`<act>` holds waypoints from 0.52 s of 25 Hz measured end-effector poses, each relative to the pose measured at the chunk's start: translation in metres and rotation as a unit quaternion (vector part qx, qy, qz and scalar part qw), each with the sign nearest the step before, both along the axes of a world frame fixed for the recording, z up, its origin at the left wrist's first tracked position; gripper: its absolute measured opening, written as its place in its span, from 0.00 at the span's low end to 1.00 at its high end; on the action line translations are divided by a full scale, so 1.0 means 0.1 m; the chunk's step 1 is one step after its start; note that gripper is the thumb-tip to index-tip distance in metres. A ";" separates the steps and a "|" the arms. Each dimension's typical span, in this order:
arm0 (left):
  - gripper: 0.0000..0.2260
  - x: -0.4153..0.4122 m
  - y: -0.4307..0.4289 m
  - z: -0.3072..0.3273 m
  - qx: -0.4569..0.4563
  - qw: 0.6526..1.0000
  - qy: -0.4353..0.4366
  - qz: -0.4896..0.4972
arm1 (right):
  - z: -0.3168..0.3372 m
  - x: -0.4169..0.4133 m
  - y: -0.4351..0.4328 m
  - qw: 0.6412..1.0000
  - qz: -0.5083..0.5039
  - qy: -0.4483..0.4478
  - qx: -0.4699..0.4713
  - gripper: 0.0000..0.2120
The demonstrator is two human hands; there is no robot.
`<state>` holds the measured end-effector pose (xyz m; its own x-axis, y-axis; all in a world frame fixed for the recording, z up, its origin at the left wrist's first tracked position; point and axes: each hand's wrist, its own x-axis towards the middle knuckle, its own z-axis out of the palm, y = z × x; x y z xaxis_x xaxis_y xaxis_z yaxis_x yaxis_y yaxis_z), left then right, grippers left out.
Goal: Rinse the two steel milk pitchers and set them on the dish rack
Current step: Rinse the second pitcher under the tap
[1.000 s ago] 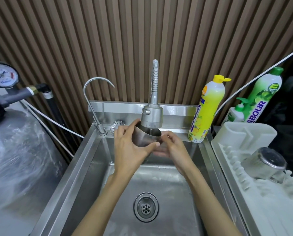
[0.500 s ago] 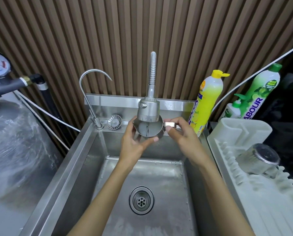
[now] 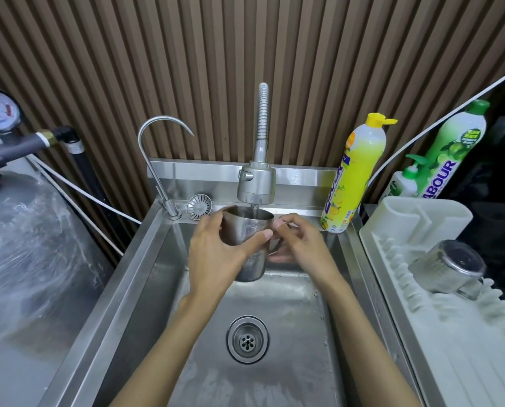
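Both hands [image 3: 216,254] lower; pitcher [image 3: 249,245] upright now

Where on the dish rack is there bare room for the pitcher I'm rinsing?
The dish rack is bare on its near ribbed half, in front of the pitcher already racked. The far end is crowded by that pitcher and the cutlery holder.

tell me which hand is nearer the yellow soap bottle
Right. The right hand is at the handle side of the held pitcher, just left of the yellow soap bottle. The left hand wraps the pitcher's far side, farther away.
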<state>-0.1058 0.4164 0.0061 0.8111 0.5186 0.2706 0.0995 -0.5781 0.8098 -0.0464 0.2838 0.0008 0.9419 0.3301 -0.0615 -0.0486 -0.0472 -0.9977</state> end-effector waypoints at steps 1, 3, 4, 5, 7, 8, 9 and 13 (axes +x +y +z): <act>0.25 0.00 -0.01 -0.02 -0.037 0.999 0.014 -0.004 | 0.08 -0.01 -0.04 0.999 -0.014 -0.023 -0.046 0.05; 0.21 0.01 -0.02 -0.09 -0.143 0.988 0.034 -0.047 | 0.23 -0.02 -0.11 0.978 -0.041 -0.106 -0.173 0.06; 0.21 0.03 -0.02 -0.12 -0.200 0.976 0.034 -0.081 | 0.30 -0.03 -0.14 0.956 -0.055 -0.153 -0.244 0.07; 0.22 0.06 -0.03 -0.17 -0.249 0.961 0.029 -0.116 | 0.35 -0.04 -0.17 0.931 -0.067 -0.192 -0.304 0.07; 0.26 0.11 -0.08 -0.22 -0.304 0.939 0.006 -0.158 | 0.41 -0.06 -0.20 0.907 -0.081 -0.230 -0.342 0.08; 0.28 0.14 -0.11 -0.22 -0.312 0.935 -0.015 -0.165 | 0.39 -0.05 -0.21 0.917 -0.077 -0.227 -0.320 0.08; 0.30 0.17 -0.12 -0.20 -0.320 0.932 -0.038 -0.164 | 0.36 -0.04 -0.21 0.939 -0.069 -0.206 -0.266 0.07; 0.36 0.29 -0.02 -0.12 -0.263 0.949 -0.106 -0.139 | 0.13 0.08 -0.10 0.998 -0.026 -0.061 0.007 0.03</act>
